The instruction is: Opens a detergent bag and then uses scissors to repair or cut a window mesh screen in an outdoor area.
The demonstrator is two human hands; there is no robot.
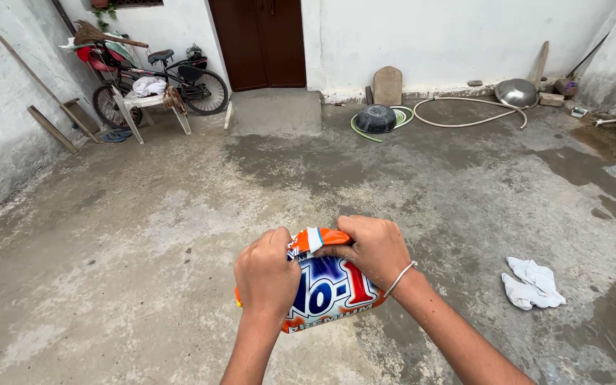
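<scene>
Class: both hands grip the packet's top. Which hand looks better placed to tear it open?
Probably the right hand: its fingers pinch the packet's raised top edge, while the left hand steadies the body.

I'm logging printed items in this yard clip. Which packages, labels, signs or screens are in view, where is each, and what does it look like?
Packet: a soft plastic pouch, low in the middle of the view, gripped at its orange top by the left hand and right hand; orange edges, blue and white face with large red and white lettering.
No signs, screens or other labels can be made out.
</scene>
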